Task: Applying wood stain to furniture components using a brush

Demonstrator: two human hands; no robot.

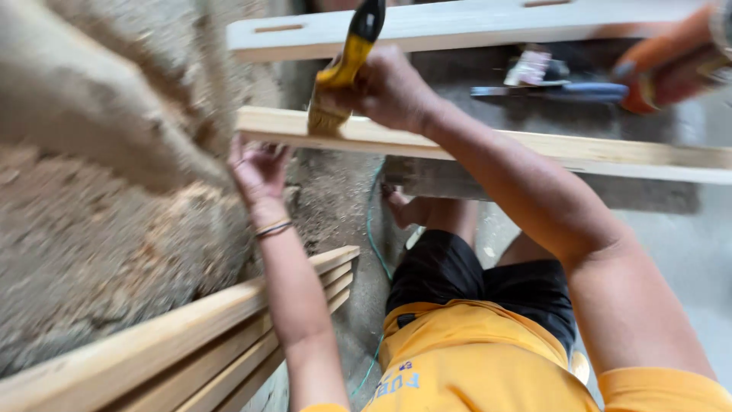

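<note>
The fingers [347, 95] of the right hand [385, 88] are wrapped tightly round the yellow handle of a paintbrush [345, 69], whose bristles press down on the top face of a pale wooden slat [473, 145], close to that slat's left end. The brush leans, its black handle tip pointing up and slightly right, its bristle end lowest. The left hand [259, 172] sits just under the same left end of the slat, palm up, its fingers curled loosely and partly spread; whether they actually touch the wood is hard to tell through the motion blur. A thin band circles the left wrist. The slat runs from the brush across to the right edge of the view. Beyond it lies a second pale board [457, 27] with narrow slots cut in it, roughly parallel. Between the two, on the grey floor [686, 244], rest a few small tools, blurred. At the lower left a stack of wooden strips [191, 351] slants upward to the right. A rough sawdust-covered surface [99, 214] fills the left side. An orange blurred object [671, 65] shows at the upper right corner.
</note>
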